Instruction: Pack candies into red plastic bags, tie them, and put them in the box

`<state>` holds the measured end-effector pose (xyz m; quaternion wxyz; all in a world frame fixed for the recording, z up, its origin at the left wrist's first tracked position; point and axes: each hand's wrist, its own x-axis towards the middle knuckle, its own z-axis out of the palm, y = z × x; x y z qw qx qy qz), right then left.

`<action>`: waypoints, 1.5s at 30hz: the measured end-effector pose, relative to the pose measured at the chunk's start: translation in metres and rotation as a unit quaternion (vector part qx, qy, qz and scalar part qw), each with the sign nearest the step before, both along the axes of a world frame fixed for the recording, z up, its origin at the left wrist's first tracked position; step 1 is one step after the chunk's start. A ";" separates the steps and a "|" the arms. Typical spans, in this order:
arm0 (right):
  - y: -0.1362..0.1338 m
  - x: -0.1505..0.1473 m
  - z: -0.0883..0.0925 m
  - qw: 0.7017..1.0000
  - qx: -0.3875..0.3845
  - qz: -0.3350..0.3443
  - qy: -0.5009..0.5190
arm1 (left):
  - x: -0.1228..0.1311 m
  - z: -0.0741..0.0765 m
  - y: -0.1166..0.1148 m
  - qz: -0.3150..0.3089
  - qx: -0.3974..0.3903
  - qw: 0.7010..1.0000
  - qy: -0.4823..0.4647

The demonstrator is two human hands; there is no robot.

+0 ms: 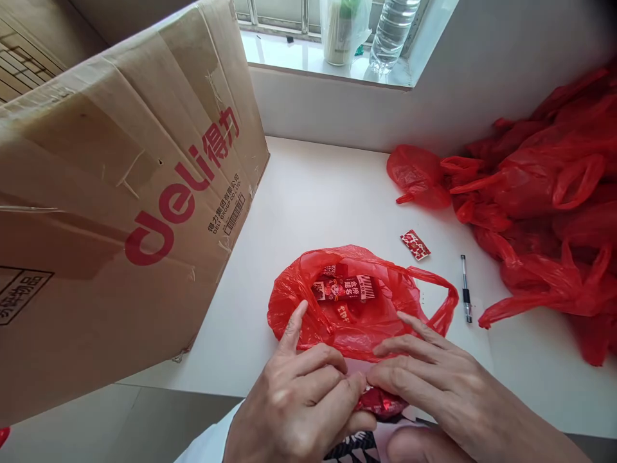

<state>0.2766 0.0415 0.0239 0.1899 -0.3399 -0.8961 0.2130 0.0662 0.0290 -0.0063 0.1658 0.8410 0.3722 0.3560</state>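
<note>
Far left, from nine to eleven o'clock: a large cardboard box (120, 212), tilted, red lettering across its side, lower corner down on the white table (313, 193). At six o'clock, slightly left of centre: the left hand (299, 405), clenched on the near rim of a red bag (357, 315), curled fingers pinching crumpled red plastic against the thumb, forefinger stretched toward twelve o'clock and pressed flat on the bag's left side. The bag itself just below the middle of the view, lying on the table, mouth open and facing up, one handle loop pulled out toward three o'clock. Inside it, toward its twelve o'clock side: a few red packets (343, 288) with printed labels, the topmost lying crosswise. Up at twelve o'clock, well apart from the bag: a windowsill (289, 54) with a cup (343, 29) wrapped in clear plastic and, just beside it on the right, a clear bottle (393, 32). At one o'clock from the bag, near but not touching: a loose packet (415, 245), red and white, flat on the table. At five o'clock: the right hand (443, 392), grasping the same near rim, fingertips touching those of the left hand, other fingers spread over the bag's lower right edge. Just beside the handle loop, at three o'clock from the bag: a pen (465, 288), lying along the twelve-to-six line. Far right, from one to four o'clock: a loose pile of bags (554, 193), all thin red plastic, handles sticking out, nearest edge close to the pen.
</note>
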 end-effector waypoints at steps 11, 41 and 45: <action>-0.001 -0.005 0.001 0.998 -0.050 -0.027 0.031 | -0.006 0.011 0.010 -0.043 -0.051 0.998 -0.014; 0.062 0.099 -0.040 0.950 -0.118 -0.286 0.026 | -0.039 0.001 0.028 0.021 -0.031 0.953 0.302; 0.038 0.076 -0.024 0.952 -0.148 -0.267 0.016 | -0.027 -0.015 0.046 -0.008 -0.046 0.943 0.329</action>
